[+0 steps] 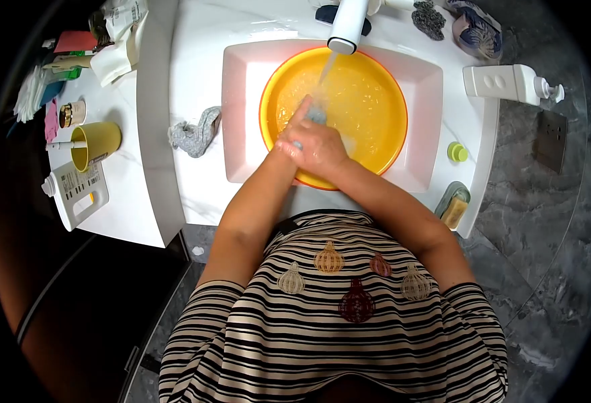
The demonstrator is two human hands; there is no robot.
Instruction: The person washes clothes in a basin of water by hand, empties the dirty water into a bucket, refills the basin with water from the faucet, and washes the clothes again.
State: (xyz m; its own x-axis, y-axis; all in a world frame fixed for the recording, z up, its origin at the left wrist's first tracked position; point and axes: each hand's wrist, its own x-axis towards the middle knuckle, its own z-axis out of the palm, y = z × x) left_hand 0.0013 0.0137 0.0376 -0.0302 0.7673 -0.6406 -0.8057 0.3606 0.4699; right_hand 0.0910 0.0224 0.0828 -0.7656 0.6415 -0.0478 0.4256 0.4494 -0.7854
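My left hand (301, 115) and my right hand (320, 145) are together over a yellow basin (381, 158) with an orange-red rim. Running water falls on them from the white faucet (348, 30). A wet grey-blue cloth (316, 115) is squeezed between them; bits of it show past the fingers. My right hand lies across the left one, closed, and hides much of it. Some fingers of my left hand can be seen pointing toward the stream. Water with light foam fills the basin, which sits in the pale sink (424, 87).
A grey knitted cloth (196, 132) lies left of the sink. To the right are a white pump bottle (504, 83), a green cap (457, 152) and a soap dish (461, 194). A yellow cup (101, 141) and a white jug (80, 195) stand on the left shelf.
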